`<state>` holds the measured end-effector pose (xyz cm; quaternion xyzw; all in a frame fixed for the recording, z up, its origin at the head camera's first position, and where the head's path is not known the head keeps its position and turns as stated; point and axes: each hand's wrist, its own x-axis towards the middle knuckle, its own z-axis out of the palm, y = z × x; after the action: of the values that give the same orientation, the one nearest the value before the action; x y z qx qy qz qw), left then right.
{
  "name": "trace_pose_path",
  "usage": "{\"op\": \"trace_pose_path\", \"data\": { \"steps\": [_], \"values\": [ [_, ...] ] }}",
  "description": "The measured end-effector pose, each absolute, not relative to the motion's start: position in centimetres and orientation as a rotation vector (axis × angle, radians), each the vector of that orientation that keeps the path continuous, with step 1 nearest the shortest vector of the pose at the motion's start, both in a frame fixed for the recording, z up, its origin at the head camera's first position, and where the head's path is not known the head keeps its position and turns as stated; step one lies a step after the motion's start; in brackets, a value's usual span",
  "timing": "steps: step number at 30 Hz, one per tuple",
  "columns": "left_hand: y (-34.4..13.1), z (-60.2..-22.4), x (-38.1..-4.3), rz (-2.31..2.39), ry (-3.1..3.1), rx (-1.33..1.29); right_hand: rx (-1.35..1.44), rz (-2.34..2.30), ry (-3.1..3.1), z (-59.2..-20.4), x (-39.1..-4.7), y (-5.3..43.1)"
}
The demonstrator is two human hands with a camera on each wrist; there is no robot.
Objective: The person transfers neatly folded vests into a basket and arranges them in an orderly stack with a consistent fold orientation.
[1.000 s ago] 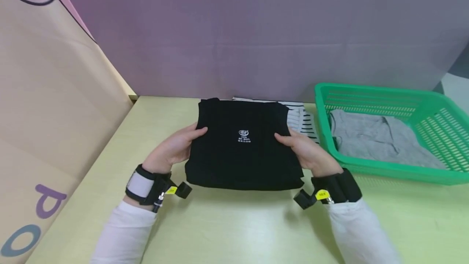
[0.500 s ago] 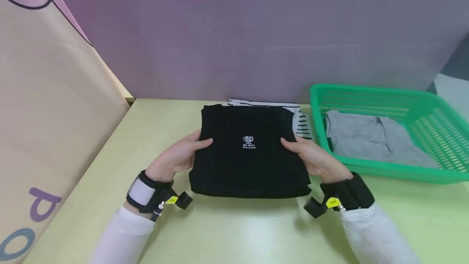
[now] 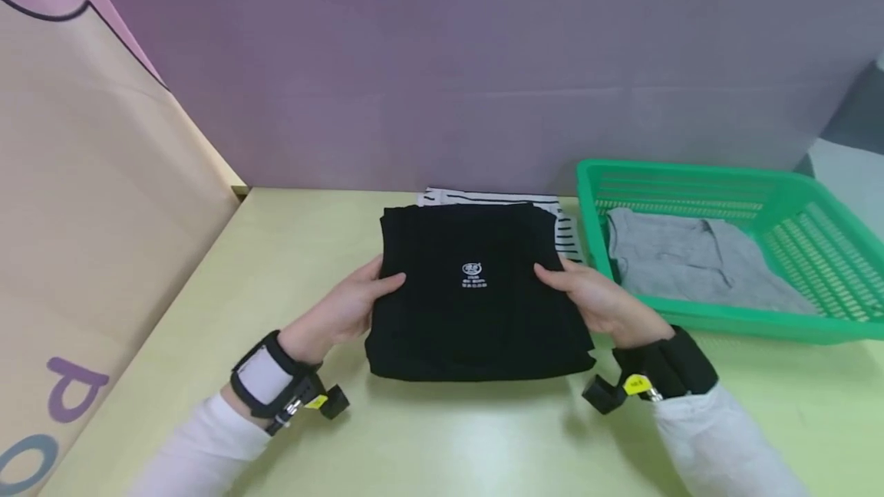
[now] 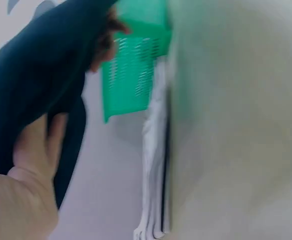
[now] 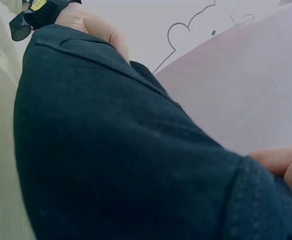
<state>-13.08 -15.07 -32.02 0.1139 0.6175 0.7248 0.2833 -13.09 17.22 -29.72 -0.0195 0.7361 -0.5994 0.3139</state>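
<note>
A folded black garment with a small white print is held up over the table by both hands, one at each side edge. My left hand grips its left edge, thumb on top and fingers under the cloth. On the opposite edge my right hand pinches the fabric the same way; its fingers are hidden below. Behind and partly covered by the garment lies a white cloth with black stripes. In the left wrist view that cloth appears as a folded pile, in layers.
To the right stands a green plastic basket with a grey garment inside. A purple-grey cloth wall rises along the back of the pale table. A beige printed panel borders the left side.
Both hands have drawn the black garment slightly toward the body and to the right. More of the striped cloth's back edge shows on the left. The head view has shifted a little.
</note>
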Motion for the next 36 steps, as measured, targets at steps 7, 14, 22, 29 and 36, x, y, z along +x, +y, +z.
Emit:
{"op": "trace_pose_path", "data": {
  "steps": [7,14,22,29,36],
  "values": [
    [-14.6,-31.6,-12.7,1.943,1.727,0.255,-0.114,-1.591,1.895,-29.7,-13.1,17.6],
    [-14.8,-31.0,-12.7,1.864,1.772,0.276,-0.198,-1.592,1.858,-29.9,-12.9,17.9],
    [-14.7,-31.3,-12.7,1.875,1.748,0.282,-0.149,-1.595,1.828,-29.6,-12.7,18.1],
    [-14.6,-31.3,-13.0,1.853,1.73,0.302,-0.156,-1.572,1.819,-29.2,-12.7,18.6],
    [-14.3,-31.4,-13.2,1.856,1.704,0.293,-0.217,-1.627,1.709,-29.1,-12.7,19.2]
  ]
}}
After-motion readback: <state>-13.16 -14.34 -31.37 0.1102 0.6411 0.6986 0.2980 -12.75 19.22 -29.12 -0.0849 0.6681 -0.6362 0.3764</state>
